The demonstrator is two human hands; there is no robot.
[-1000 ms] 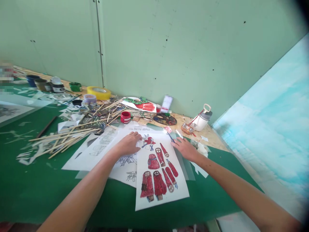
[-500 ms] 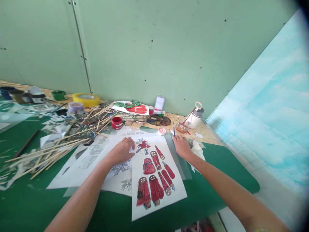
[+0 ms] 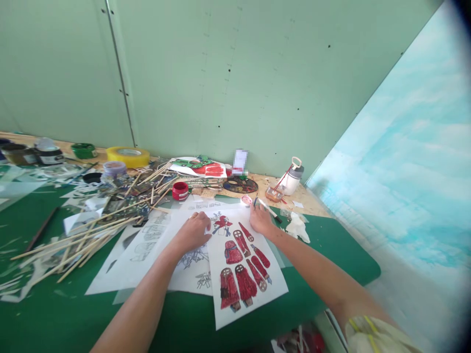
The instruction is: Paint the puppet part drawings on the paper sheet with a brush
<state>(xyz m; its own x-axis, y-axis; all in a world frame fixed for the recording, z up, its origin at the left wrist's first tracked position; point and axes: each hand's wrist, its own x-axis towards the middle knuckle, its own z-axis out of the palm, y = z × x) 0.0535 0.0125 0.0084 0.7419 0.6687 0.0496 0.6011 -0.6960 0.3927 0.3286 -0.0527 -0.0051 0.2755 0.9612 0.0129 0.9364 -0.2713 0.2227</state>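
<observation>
- Main item: painted paper sheet (image 3: 243,264), on the green tabletop (image 3: 331,247), between the hands, overlapping line-drawing sheets (image 3: 150,260). Red, clothing-like shapes, some with wheel-like ends; rest white.
- Left hand (image 3: 195,229): palm down at sheet's upper left edge. Fingers loosely bent, thumb a little apart; seems to rest on it, pressure can't be told.
- Right hand (image 3: 260,217): by upper right edge. Fingers look pinched round a thin blue stick (image 3: 255,201), mostly hidden; brush or pen, can't tell.
- Handling, my guess: sheet very light, bendy, easy to crease; would slide on the papers below. Painted bits could smudge if wet; dryness can't be told. Best hold: bare white margins or corners, flat fingers.
- Near right hand: small round pink-and-white lid (image 3: 246,201), slim white marker-like pen (image 3: 270,211) with dark end, crumpled soft tissue (image 3: 298,227).
- Beyond left hand: squat red jar (image 3: 180,191), glossy.
- Further left: thin pale wooden sticks (image 3: 88,240), loose criss-cross pile, rigid, probably snappable; smooth yellow tape roll (image 3: 127,157) behind.
- Back edge: oval palette (image 3: 241,185), dark, paint-crusted; smooth white bottle (image 3: 290,183), grey top, loop handle.
</observation>
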